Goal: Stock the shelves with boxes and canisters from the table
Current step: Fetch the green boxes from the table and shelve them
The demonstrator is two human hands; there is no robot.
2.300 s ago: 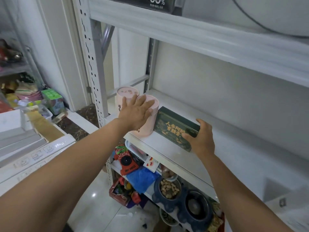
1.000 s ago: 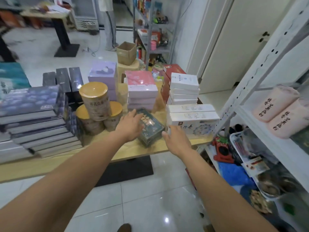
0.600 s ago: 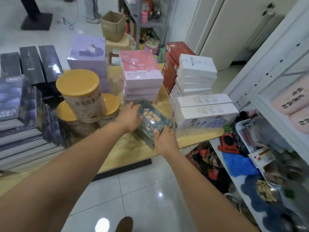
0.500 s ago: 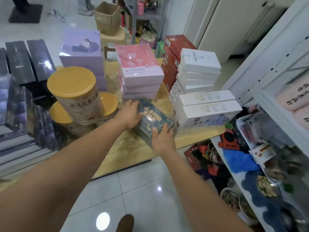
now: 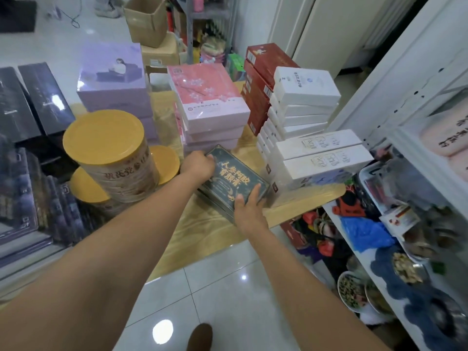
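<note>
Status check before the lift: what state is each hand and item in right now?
dark green box: closed, lying flat, held at both ends, low on the table
left hand: grips the box's far end
right hand: holds its near corner
gold-lidded canisters: upright, lids on, one stacked on others
cardboard carton: open at the top
pink canisters: on the shelf

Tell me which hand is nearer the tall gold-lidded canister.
Left. The left hand grips the green box just right of the canister; the right hand grips the box's opposite end, farther off.
</note>
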